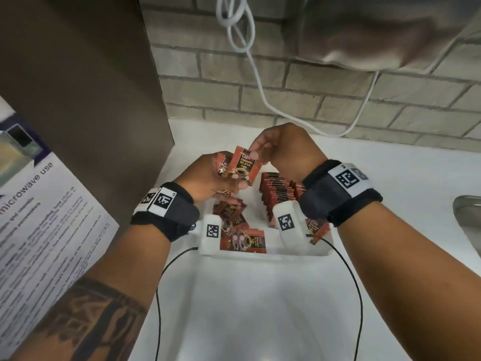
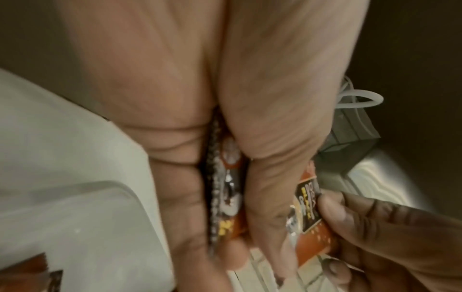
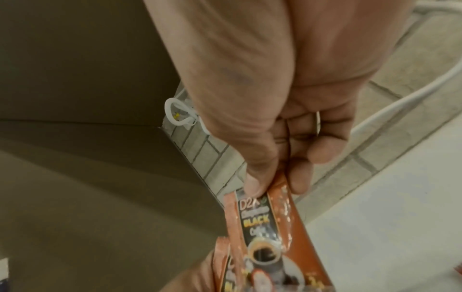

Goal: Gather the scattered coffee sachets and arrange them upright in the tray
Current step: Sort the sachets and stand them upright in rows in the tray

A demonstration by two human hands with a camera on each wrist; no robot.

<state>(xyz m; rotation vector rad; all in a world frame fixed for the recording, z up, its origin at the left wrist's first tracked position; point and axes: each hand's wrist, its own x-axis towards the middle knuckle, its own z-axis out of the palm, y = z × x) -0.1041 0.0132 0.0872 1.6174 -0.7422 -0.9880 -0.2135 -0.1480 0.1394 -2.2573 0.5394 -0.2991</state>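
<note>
Above the white tray point(image 1: 268, 252) my left hand point(image 1: 208, 178) grips a small stack of red-brown coffee sachets point(image 2: 228, 189). My right hand point(image 1: 263, 148) pinches the top edge of the front sachet point(image 1: 243, 165), thumb and fingertips point(image 3: 253, 185) on its upper seam point(image 3: 270, 223). A row of sachets point(image 1: 277, 192) stands upright in the tray's right half. Several loose sachets point(image 1: 242, 239) lie flat in its left half, and one point(image 1: 316, 227) sits by the right rim. Both wrists hide part of the tray.
A brown cabinet side point(image 1: 86, 100) rises at the left with a printed microwave notice point(image 1: 44, 225) in front. White cables point(image 1: 260, 82) hang over the brick wall behind. A metal sink edge point(image 1: 468, 212) shows at the right. White counter point(image 1: 260, 308) lies in front.
</note>
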